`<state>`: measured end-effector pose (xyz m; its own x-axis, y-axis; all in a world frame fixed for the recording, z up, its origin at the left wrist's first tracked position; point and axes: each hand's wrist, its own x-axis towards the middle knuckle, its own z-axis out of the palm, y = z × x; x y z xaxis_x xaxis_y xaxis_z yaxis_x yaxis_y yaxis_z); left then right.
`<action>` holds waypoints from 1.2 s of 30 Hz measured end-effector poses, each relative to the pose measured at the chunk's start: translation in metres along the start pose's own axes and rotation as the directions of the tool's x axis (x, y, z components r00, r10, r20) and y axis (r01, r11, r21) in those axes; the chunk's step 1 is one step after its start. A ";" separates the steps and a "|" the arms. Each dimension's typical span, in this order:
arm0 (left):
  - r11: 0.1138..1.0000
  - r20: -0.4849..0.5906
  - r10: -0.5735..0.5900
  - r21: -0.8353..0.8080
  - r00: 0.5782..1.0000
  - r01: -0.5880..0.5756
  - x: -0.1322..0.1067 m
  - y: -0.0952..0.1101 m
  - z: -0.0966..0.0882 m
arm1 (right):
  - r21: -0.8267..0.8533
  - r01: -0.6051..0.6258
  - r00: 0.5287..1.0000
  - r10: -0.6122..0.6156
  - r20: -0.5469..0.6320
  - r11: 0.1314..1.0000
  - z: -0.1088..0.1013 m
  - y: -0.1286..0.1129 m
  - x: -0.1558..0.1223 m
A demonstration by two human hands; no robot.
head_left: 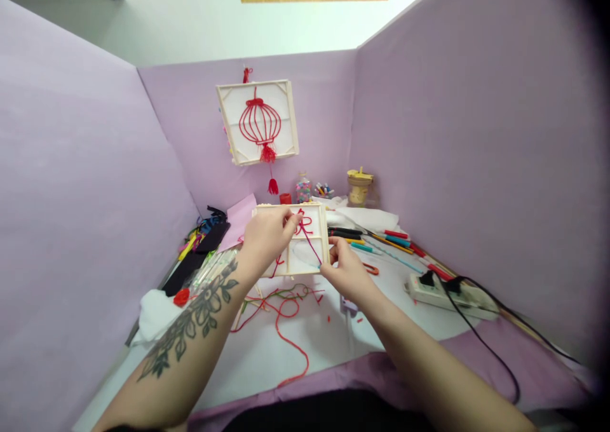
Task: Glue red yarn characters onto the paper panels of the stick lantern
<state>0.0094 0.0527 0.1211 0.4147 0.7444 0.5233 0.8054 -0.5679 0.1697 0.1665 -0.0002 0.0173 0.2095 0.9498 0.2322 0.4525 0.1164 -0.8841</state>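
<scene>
I hold a small square wooden frame (312, 257) with a white panel upright above the table. My left hand (267, 235) covers its left side, thumb and finger pinched on a red cord (305, 223) that loops on the panel. My right hand (344, 268) grips the frame's lower right corner, fingers closed. More red cord (286, 314) trails loose over the white sheet (324, 343) below the frame.
A finished frame with a red cord lantern (260, 124) hangs on the purple back wall. Pens and markers (391, 240) lie at the right, beside a white power strip (445, 292) with black cables. Jars (358, 187) stand at the back. Dark items (200, 254) and white tissue (152, 311) sit left.
</scene>
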 end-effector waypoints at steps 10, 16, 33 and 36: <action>0.999 -0.049 -0.003 0.043 0.999 0.006 0.005 -0.011 0.011 | -0.006 0.011 1.000 -0.011 0.015 1.000 0.001 -0.002 -0.001; 0.992 -0.274 0.048 -0.098 0.961 -0.077 -0.020 -0.019 0.017 | -0.033 0.007 1.000 -0.008 -0.004 0.999 0.000 -0.002 0.000; 0.889 -0.500 0.442 0.133 0.745 -0.439 -0.102 -0.042 0.051 | 0.027 0.025 0.999 -0.024 -0.048 0.999 0.000 0.005 0.003; 0.875 -0.493 0.463 0.123 0.736 -0.468 -0.101 -0.044 0.052 | 0.068 0.038 0.998 -0.035 -0.043 0.997 0.001 0.008 0.004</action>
<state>-0.0456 0.0203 0.0169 0.4697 0.1116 0.8758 0.5627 -0.8022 -0.1996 0.1702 0.0053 0.0104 0.2309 0.9317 0.2806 0.3999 0.1720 -0.9003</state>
